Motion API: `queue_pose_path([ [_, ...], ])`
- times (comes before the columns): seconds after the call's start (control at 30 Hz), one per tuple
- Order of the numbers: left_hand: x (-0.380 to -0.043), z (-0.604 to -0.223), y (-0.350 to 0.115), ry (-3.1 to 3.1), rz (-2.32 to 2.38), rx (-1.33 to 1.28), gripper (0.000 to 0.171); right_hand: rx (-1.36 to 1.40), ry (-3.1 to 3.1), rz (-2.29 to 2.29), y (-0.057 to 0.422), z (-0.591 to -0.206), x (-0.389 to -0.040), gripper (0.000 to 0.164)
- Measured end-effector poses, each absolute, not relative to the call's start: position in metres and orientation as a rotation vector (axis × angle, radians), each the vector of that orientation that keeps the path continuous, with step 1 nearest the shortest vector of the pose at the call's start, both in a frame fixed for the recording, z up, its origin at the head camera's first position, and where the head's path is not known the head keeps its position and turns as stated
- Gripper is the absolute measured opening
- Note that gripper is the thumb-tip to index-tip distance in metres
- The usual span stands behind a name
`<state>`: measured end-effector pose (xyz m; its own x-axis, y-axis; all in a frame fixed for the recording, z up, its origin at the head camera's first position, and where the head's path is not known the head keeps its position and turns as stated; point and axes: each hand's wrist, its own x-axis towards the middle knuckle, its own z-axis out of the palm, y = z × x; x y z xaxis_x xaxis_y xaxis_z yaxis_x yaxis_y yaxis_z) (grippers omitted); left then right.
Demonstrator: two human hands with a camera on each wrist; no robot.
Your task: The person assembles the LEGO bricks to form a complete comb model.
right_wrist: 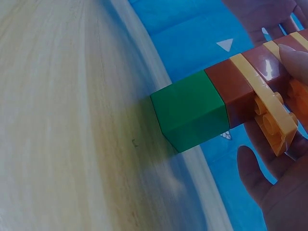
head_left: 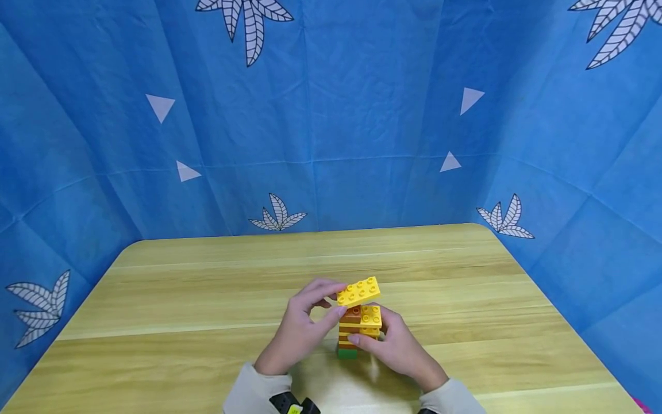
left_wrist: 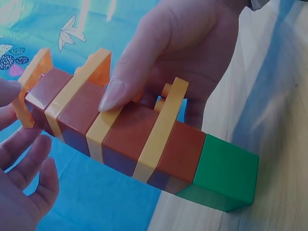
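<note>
A tower of toy building bricks (left_wrist: 130, 132) stands on the table, with a green brick (head_left: 347, 354) at its foot and brown bricks alternating with thin yellow plates above. Several plates jut out past the brown bricks. My left hand (head_left: 305, 322) pinches a yellow studded plate (head_left: 359, 291) between thumb and fingers at the tower's top. In the head view this plate sits tilted; whether it touches the top brown brick (left_wrist: 49, 89) is hard to tell. My right hand (head_left: 395, 345) grips the tower midway, its thumb (left_wrist: 115, 91) across the near side and its fingers partly hidden behind.
The wood-grain table (head_left: 181, 299) extends around the tower, with rounded far corners. Blue cloth (head_left: 362, 115) printed with leaves and triangles hangs behind the table and along both sides. A dark wrist device (head_left: 289, 402) sits at the left cuff.
</note>
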<state>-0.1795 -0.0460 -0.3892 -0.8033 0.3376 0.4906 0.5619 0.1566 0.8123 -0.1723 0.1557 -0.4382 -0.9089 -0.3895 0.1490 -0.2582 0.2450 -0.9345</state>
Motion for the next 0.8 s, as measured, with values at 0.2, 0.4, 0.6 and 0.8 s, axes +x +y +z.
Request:
queue_pose_path([
  [0.2, -0.1778, -0.3893, -0.0433, -2.281, -1.689, -0.883, 0.03, -0.614, 2.408, -1.73, 0.1556, -0.4372, -0.1719, 0.047],
  [0.4, -0.179, -0.3917, -0.043, -2.277, -1.689, -0.891, 0.03, -0.613, 2.42, -1.719, 0.1558, -0.4371, -0.1718, 0.045],
  [0.6, -0.1791, -0.3925, -0.0441, -2.258, -1.742, -0.892, 0.029, -0.616, 2.418, -1.722, 0.1557, -0.4371, -0.1715, 0.045],
  [0.8, -0.1787, -0.3924, -0.047, -2.241, -1.827, -0.923, 0.03, -0.613, 2.411, -1.724, 0.1546, -0.4366, -0.1707, 0.045],
])
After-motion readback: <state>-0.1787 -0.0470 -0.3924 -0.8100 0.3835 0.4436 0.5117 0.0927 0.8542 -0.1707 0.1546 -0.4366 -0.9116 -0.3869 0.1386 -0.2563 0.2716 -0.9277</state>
